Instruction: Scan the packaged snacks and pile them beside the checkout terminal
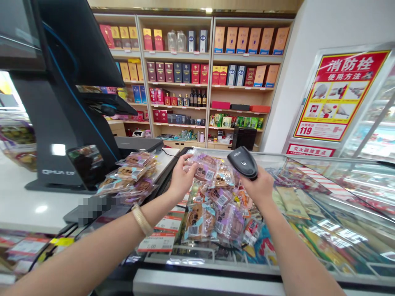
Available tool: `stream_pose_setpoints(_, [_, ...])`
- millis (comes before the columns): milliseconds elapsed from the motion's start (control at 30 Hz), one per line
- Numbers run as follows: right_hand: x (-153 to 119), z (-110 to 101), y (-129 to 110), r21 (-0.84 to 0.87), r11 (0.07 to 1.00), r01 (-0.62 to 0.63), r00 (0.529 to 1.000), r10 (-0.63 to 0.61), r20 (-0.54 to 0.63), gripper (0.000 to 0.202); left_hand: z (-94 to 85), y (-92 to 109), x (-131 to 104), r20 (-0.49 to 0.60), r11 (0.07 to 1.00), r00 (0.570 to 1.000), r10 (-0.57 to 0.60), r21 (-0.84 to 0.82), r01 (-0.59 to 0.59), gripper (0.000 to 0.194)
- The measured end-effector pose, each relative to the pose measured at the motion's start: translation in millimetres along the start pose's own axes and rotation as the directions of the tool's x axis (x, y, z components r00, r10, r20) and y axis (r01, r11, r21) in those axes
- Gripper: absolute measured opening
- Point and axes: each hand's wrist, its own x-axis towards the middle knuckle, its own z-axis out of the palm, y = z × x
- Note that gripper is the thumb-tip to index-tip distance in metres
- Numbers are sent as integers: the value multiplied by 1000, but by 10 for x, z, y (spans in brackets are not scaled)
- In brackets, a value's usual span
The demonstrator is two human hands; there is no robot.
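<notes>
We hold a purple-printed packet (205,169) by its left edge, thumb and fingers of our left hand (185,174) pinching the clear wrapper, its barcode turned toward us. It sits at the far end of a loose pile of wrapped packets (222,197), purple and blue ones mixed, heaped on the glass top of a freezer (200,283). In our right hand (259,187) we grip a black scanner (242,162), its head up, just to the right of the held packet. A gold band (142,220) circles our left wrist.

To the left, we see a second stack of similar packets (132,176) beside a dark terminal (74,135) on the white counter (40,207). Red-and-white price labels (159,242) lie near us, left of the pile. On the far side stand shelves (211,70) of boxes and bottles; a red poster (342,94) hangs on the right wall.
</notes>
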Motion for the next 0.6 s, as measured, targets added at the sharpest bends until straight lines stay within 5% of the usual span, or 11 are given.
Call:
stream_pose_setpoints(200, [11,36,108,-31,996,-86,996,85,-9,35,458,-300,184,-66,996,997,-51,70,55,34])
stream_pose_setpoints(333, [25,42,155,-44,993,-105,994,104,-32,35,614,-387,276,24,970,999,-23,242,16,33])
stream_pose_setpoints(467, [27,45,187,-49,994,-101,995,99,-33,35,584,-393,201,67,848,995,69,521,-94,42])
stream_pose_setpoints(600, [9,51,193,-59,996,-68,997,66,-36,33,304,-323,108,128,741,973,194,630,-231,50])
